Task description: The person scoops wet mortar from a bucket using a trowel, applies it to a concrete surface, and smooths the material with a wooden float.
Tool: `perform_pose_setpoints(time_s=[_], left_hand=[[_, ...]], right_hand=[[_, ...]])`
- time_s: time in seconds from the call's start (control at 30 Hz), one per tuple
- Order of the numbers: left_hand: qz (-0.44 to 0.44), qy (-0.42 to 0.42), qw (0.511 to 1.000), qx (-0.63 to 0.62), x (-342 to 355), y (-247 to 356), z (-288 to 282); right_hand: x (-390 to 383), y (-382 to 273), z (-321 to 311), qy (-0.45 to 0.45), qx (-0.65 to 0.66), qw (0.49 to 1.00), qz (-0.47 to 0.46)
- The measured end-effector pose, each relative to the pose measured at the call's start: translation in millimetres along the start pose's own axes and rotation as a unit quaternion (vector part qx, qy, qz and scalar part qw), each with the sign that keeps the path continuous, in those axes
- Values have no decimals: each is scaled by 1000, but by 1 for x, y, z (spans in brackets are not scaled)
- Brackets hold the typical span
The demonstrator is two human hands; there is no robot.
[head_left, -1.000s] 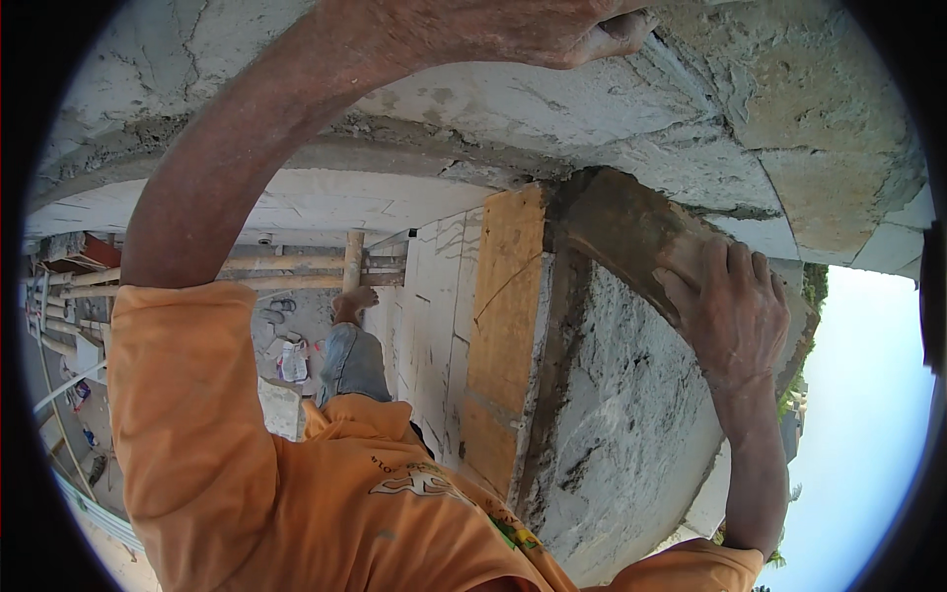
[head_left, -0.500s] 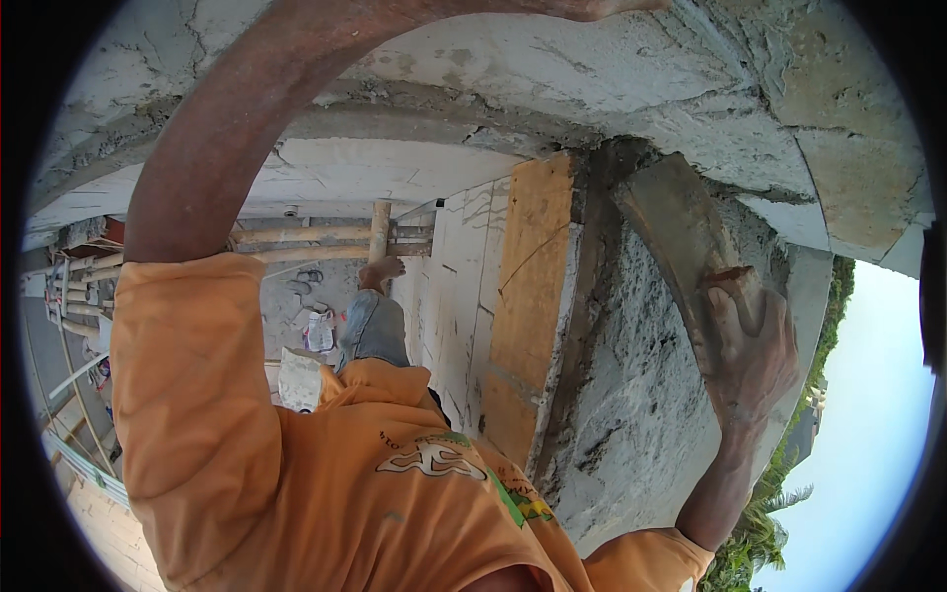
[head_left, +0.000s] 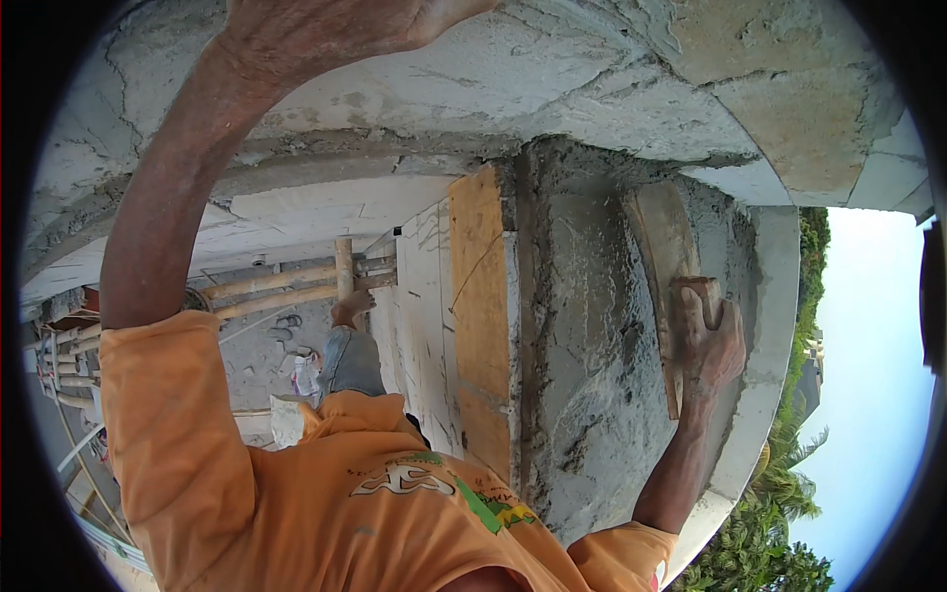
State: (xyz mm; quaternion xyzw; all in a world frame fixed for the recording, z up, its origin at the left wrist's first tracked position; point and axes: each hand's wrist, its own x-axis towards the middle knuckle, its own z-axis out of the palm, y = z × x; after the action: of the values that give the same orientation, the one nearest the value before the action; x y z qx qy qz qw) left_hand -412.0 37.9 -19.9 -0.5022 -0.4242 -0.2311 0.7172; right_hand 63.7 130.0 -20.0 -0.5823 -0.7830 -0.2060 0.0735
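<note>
My right hand (head_left: pixel 712 340) is closed round the wooden handle of a long, mortar-smeared plastering float (head_left: pixel 659 232). The float's flat blade lies against wet grey mortar (head_left: pixel 592 276), tilted so that one long edge faces the smoother, shinier strip. Rougher mortar shows lower down, towards my right sleeve. At the top edge of the picture my left hand (head_left: pixel 345 25) is against or close to the pale concrete; whether it presses there is unclear. Its fingers are mostly cut off by the frame.
An orange-brown board (head_left: pixel 480 316) edges the mortar on the left. Concrete (head_left: pixel 552 74) runs across the top. Below left are bamboo poles (head_left: pixel 281 288), a bare foot (head_left: pixel 352 308) and a white sack (head_left: pixel 287 421) on a lower level. Trees (head_left: pixel 779 503) and sky lie beyond the right-hand edge.
The float and my right hand have shifted over the mortar, and the surface left of the blade looks smoother and wetter. My left hand shows farther left. The whole view has shifted.
</note>
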Motion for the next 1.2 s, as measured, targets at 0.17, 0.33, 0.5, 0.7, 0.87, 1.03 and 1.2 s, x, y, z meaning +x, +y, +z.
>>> perform_pose_setpoints(time_s=[0.17,0.33,0.5,0.7,0.87,1.03,1.2], left_hand=[[52,-62,995,63,2,-1,-11],[5,-176,983,49,8,13,-27],[-142,-158,973,-89,10,30,-26],[-128,-149,975,-103,12,31,-23],[-127,-145,973,-124,18,26,-27],[-118,-159,976,-95,20,23,-30],[-101,-145,979,-103,24,30,-25]], right_hand=[[-9,-34,1,37,97,992,-71],[-6,-44,25,1,89,992,-90],[7,-4,46,29,31,999,-19],[-3,-9,24,-28,88,996,6],[-20,-60,37,25,149,983,-106],[-6,-31,61,17,116,992,-44],[28,34,73,-45,107,988,98]])
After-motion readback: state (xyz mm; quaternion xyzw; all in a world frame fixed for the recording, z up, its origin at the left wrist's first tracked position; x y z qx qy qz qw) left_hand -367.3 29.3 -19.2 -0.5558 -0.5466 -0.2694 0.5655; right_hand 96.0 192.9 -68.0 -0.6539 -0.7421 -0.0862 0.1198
